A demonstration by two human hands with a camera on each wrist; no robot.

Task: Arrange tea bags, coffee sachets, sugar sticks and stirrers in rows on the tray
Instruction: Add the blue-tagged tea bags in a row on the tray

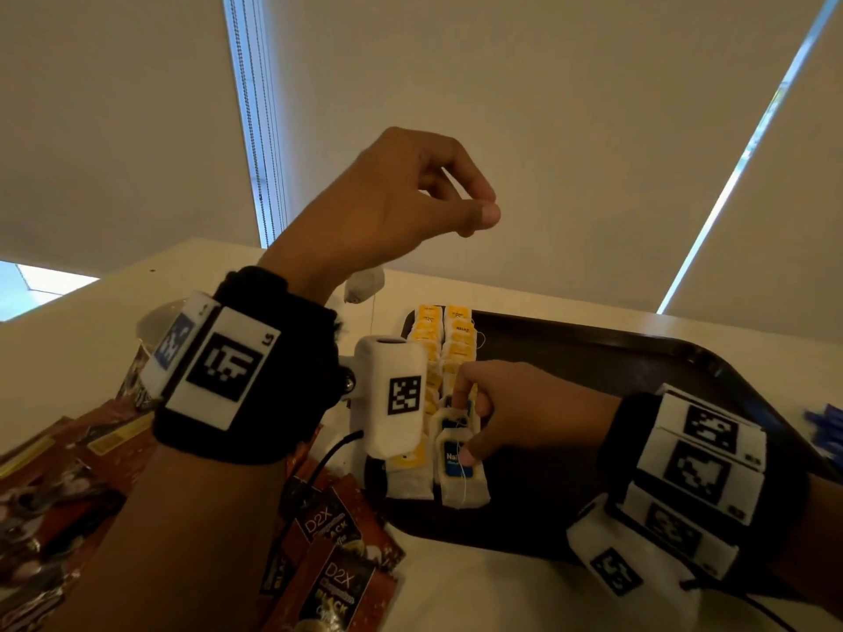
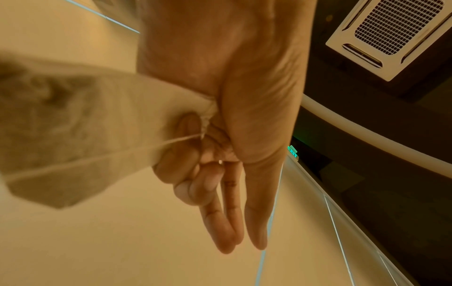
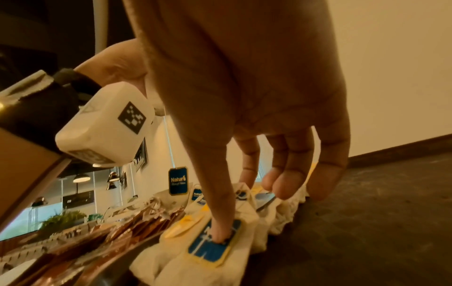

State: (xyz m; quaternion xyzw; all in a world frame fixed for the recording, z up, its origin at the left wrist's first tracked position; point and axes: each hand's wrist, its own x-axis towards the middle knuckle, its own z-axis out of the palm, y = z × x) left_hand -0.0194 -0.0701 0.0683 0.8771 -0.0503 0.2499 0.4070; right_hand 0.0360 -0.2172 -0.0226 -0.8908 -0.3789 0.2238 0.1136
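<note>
My left hand point(image 1: 479, 216) is raised above the table and holds a white tea bag point(image 1: 365, 285) that hangs under the palm. In the left wrist view the bag point(image 2: 73, 125) is tucked into the curled fingers point(image 2: 193, 185). Its blue tag point(image 3: 178, 181) dangles on a string. On the dark tray point(image 1: 638, 358) lie two rows of tea bags point(image 1: 438, 339), most with yellow tags. My right hand point(image 1: 463, 426) rests on the nearest bag point(image 1: 465, 490): the thumb point(image 3: 220, 230) presses its blue tag point(image 3: 208, 251) and the index finger point(image 3: 249, 174) touches farther up.
Brown coffee sachets point(image 1: 337, 581) lie in a loose heap on the white table, left of the tray. A paper cup point(image 1: 150, 330) stands behind my left wrist. Blue items point(image 1: 825, 426) lie at the far right edge, beyond the tray. Most of the tray's right side is bare.
</note>
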